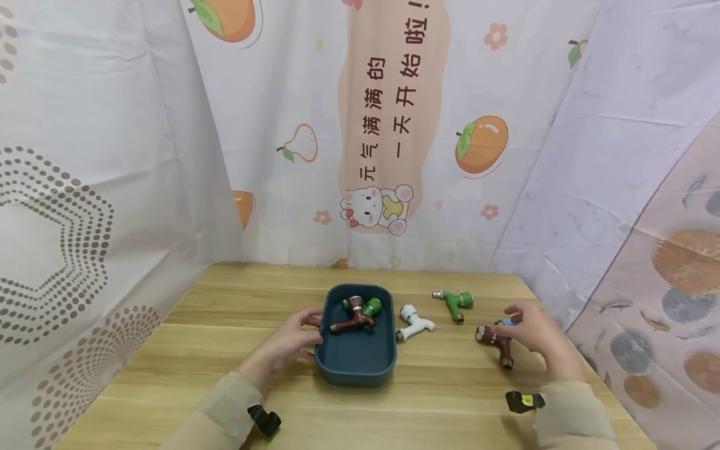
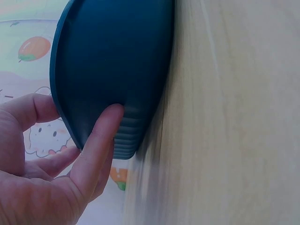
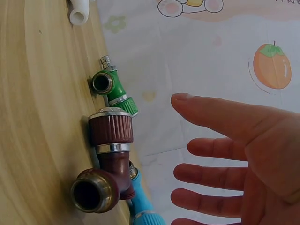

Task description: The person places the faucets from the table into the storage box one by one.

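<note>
My left hand [image 1: 292,340] holds the left side of a dark teal bin [image 1: 355,378]. In the left wrist view, one digit lies along the bin's outer wall [image 2: 112,56] while other fingers reach behind the rim. Inside the bin, a brown tap [image 1: 355,319] lies across a green tap [image 1: 372,306]. My right hand [image 1: 531,328] is spread beside a brown tap [image 3: 111,154] with a metal-ringed mouth. Its fingers are apart, and the right wrist view shows nothing between them. Behind that brown tap lies a blue tap [image 3: 143,201], mostly covered by the hand in the head view.
A white tap [image 1: 415,324] lies just right of the bin, and another green tap [image 1: 455,303] lies farther back. The wooden table [image 1: 270,275] meets a printed curtain [image 1: 298,219] at its back edge. More cloth hangs along both sides.
</note>
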Motion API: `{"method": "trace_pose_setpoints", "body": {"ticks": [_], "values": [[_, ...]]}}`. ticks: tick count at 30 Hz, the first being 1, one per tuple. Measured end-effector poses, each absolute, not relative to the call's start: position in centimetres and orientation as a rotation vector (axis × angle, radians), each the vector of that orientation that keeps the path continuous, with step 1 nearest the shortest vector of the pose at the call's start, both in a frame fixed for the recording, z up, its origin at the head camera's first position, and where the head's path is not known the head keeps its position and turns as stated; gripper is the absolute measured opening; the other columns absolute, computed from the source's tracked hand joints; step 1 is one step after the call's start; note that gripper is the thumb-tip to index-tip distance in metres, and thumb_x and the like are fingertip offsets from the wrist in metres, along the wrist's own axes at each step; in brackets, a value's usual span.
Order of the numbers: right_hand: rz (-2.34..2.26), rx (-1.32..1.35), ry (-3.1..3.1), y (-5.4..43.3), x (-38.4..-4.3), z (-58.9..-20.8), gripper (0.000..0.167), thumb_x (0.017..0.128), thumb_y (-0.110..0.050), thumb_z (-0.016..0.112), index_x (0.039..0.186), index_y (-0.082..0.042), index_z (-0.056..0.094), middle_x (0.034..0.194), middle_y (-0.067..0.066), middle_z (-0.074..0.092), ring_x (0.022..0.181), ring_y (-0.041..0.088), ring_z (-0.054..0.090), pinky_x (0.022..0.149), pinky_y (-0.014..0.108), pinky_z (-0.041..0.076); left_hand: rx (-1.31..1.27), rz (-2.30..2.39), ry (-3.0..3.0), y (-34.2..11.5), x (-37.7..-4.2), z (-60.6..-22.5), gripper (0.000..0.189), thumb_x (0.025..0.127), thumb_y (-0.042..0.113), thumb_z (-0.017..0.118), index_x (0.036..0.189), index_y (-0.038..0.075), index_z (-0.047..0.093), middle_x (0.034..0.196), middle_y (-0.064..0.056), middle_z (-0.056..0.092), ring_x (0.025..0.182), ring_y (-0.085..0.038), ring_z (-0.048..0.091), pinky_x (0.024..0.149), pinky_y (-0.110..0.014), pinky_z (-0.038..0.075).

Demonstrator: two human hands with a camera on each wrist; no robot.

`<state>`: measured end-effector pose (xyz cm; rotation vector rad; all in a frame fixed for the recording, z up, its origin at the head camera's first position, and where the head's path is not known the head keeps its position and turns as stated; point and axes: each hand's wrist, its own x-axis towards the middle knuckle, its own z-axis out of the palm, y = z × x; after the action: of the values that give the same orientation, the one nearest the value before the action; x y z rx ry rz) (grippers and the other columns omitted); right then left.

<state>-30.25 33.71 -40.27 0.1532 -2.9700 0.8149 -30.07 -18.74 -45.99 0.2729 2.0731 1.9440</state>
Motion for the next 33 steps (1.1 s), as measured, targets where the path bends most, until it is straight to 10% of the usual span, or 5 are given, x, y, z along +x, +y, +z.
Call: {"method": "trace_pose_setpoints", "body": {"ticks": [21, 33], "values": [[0.986, -0.007, -3.101, 34.9, -30.2, -42.9, 0.049, 0.079, -0.033, 0.087, 0.111, 0.000, 0.067, 0.120, 0.033, 0.056, 0.098, 0.042, 0.057, 0.050, 0.044, 0.055, 0.270, 1.927, 2.105, -18.7, -30.1, -45.8, 0.072, 0.089, -0.003, 0.062, 0.155, 0.001, 0.035, 0.142, -0.031, 0.042, 0.101, -0.036, 0.064, 0.069, -0.051, 0.061], [1.058, -0.039, -3.129, 35.0, -30.2, -43.8, 0.074, 0.079, -0.033, 0.088, 0.127, 0.012, 0.054, 0.122, 0.035, 0.054, 0.101, 0.042, 0.055, 0.058, 0.048, 0.056, 0.282, 1.928, 2.113, -18.8, -30.1, -46.2, 0.071, 0.089, -0.003, 0.062, 0.155, 0.001, 0.036, 0.142, -0.031, 0.042, 0.103, -0.038, 0.063, 0.069, -0.051, 0.061]]}}
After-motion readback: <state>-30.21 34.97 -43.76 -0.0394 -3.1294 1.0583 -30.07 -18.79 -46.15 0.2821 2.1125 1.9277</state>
